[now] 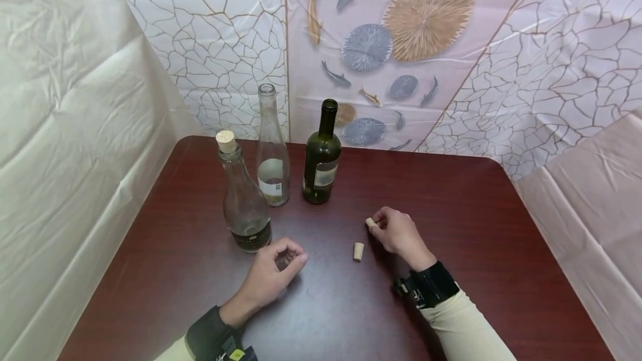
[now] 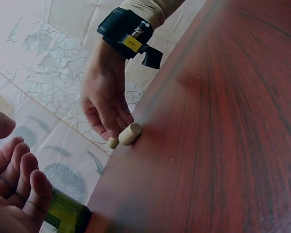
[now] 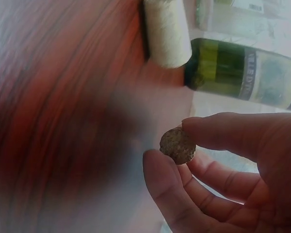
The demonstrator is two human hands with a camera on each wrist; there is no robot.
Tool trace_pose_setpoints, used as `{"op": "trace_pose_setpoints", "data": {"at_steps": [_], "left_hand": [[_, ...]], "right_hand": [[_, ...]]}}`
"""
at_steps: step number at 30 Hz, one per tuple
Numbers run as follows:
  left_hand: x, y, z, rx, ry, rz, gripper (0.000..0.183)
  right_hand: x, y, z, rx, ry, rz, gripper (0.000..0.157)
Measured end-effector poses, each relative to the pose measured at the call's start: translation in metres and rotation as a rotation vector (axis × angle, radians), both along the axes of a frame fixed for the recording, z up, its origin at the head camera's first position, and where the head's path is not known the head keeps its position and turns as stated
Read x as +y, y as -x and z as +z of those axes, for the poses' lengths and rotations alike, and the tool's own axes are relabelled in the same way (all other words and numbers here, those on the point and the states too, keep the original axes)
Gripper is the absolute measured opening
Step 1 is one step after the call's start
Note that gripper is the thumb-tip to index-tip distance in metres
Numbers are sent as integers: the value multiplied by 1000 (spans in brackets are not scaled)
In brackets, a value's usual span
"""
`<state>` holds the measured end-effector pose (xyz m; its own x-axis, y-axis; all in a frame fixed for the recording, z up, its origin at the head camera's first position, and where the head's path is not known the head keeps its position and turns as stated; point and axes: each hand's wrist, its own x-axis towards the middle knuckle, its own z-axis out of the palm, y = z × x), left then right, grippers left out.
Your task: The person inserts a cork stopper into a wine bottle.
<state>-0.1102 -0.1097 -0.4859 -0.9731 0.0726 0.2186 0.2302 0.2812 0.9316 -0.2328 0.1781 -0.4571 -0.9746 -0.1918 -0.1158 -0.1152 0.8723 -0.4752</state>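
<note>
Between thumb and fingers, my right hand (image 1: 399, 234) pinches a small cork (image 1: 370, 222); the right wrist view shows the round end of this cork (image 3: 178, 146). A second cork (image 1: 358, 252) stands on the table just left of that hand. My left hand (image 1: 273, 273) holds nothing, its fingers loosely curled. Close behind it is a clear bottle (image 1: 244, 205) with a large cork (image 1: 225, 141) in its mouth. Farther back are an uncorked tall clear bottle (image 1: 272, 166) and an uncorked green bottle (image 1: 322, 166).
All of this stands on a dark red wooden table (image 1: 451, 194) with rounded back corners. A patterned cloth (image 1: 225, 32) hangs behind the table, and pale sheets (image 1: 65, 127) hang at both sides.
</note>
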Motion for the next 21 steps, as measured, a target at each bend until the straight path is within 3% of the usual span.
{"op": "trace_pose_setpoints", "data": {"at_steps": [6, 12, 17, 21], "left_hand": [[9, 7, 7, -42, 38, -20, 10], [24, 25, 9, -214, 24, -27, 21], [37, 47, 6, -368, -129, -51, 37], [46, 59, 5, -446, -274, -100, 43]], "right_hand": [[-8, -10, 4, 14, 43, 31, 15], [-20, -24, 12, 27, 88, 79, 15], [-35, -37, 24, 35, 128, 159, 16], [-44, -45, 31, 62, 141, 234, 16]]}}
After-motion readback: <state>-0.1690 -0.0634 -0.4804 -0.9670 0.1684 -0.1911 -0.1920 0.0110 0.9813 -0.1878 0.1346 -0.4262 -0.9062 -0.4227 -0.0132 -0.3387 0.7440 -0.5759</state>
